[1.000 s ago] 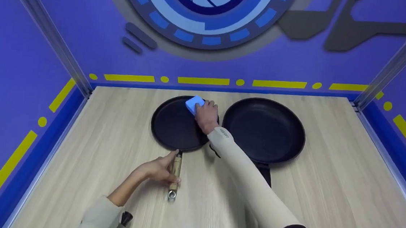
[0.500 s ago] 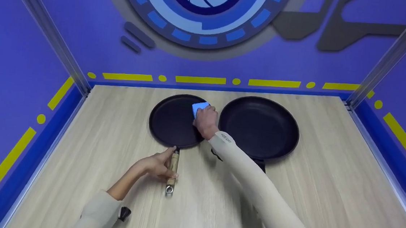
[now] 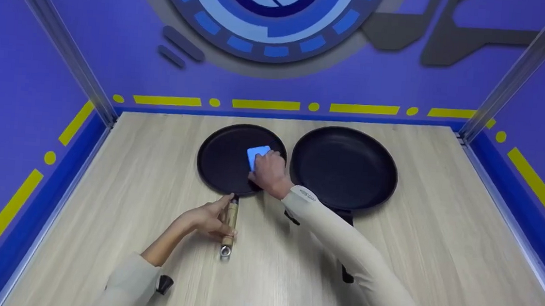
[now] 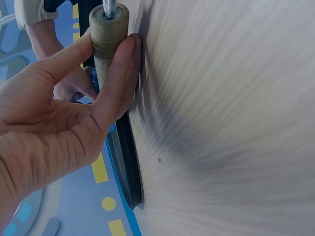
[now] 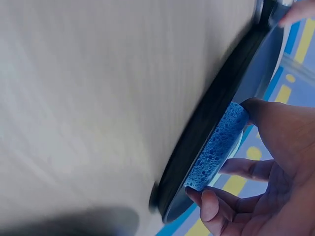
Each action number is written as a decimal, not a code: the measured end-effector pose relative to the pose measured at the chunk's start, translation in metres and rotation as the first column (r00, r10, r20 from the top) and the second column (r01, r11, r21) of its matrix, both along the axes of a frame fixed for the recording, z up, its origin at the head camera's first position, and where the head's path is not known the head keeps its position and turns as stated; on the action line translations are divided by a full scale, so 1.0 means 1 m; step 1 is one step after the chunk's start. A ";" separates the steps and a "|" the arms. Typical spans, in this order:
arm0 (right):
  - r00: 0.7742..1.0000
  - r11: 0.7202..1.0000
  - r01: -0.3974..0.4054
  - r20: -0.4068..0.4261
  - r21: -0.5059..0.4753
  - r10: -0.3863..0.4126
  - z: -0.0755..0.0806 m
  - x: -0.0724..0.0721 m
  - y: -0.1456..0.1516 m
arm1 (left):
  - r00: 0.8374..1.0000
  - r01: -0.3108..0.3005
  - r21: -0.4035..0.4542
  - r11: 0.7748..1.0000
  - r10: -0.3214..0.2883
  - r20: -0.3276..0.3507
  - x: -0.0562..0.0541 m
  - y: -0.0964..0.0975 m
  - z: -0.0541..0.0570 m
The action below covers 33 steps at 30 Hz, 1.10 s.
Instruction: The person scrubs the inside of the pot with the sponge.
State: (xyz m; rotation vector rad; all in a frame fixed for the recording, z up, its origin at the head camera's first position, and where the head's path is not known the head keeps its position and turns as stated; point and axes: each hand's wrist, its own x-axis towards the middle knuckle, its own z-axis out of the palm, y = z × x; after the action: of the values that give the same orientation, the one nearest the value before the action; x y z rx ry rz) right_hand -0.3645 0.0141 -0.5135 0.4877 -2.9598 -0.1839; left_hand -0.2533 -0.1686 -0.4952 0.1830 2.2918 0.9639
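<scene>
A flat, low-rimmed black pan lies on the wooden table with its handle toward me. My left hand grips that wooden handle, thumb near the pan end and fingers under and around the side. In the left wrist view the handle's round end sits between thumb and fingers. My right hand holds a blue sponge over the right half of the pan. The right wrist view shows the porous sponge pinched between thumb and fingers, down inside the pan's rim.
A larger, deeper black frying pan stands close to the right of the flat one. Its black handle runs toward me, partly hidden under my right sleeve. Blue printed walls enclose the table at the back and sides.
My right hand has moved the sponge down along the pan's right side, toward me and slightly left. The left hand keeps its hold on the handle. The whole view has shifted slightly.
</scene>
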 end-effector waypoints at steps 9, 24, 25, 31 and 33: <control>0.989 0.988 -0.148 -0.037 -0.046 0.146 -0.005 0.017 -0.008 | 0.999 -0.008 0.038 0.999 0.010 -0.037 0.000 -0.001 -0.002; 0.931 0.927 -0.364 -0.017 -0.088 0.364 -0.009 0.018 0.000 | 0.999 -0.027 0.105 0.994 0.029 -0.021 0.005 0.004 -0.004; 0.931 0.926 -0.365 -0.009 -0.098 0.366 -0.009 0.018 0.000 | 0.999 -0.023 0.096 0.995 0.025 -0.023 0.005 0.004 -0.003; 0.931 0.921 -0.358 0.013 -0.152 0.364 -0.010 0.016 0.005 | 1.000 -0.010 0.067 0.998 0.012 -0.023 0.002 0.003 -0.002; 0.930 0.921 -0.360 0.018 -0.151 0.367 -0.009 0.015 0.006 | 0.999 0.000 0.054 0.999 0.001 -0.034 0.002 0.003 -0.002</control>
State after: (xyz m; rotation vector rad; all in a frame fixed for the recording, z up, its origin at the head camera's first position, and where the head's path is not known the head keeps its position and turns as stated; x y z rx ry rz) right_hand -0.3495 0.0198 -0.5221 1.0166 -2.8290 0.0842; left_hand -0.2517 -0.1655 -0.4969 0.2235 2.2985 1.0311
